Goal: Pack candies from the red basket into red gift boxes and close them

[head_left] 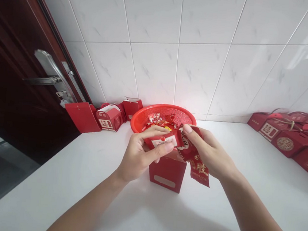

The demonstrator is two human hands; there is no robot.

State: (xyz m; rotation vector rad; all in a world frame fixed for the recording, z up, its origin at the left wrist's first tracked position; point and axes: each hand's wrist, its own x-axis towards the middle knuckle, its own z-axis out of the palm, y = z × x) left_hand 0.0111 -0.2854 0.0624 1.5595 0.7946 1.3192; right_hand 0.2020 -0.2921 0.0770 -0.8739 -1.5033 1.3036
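Left hand (140,154): pinching a white-labelled packet (164,139). Right hand (212,153): pinching a dark-red packet (185,148), with a gold-lettered packet (200,172) hanging just below it. Red box (167,172): upright beneath both hands. Basket (166,107): beyond them.

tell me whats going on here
A person has wrapped packets in both hands. The left hand pinches a white-labelled packet, while the right hand holds a gold-lettered packet. Both are up by the top of a red box on a white surface. Behind it, a red basket holds small wrapped pieces.
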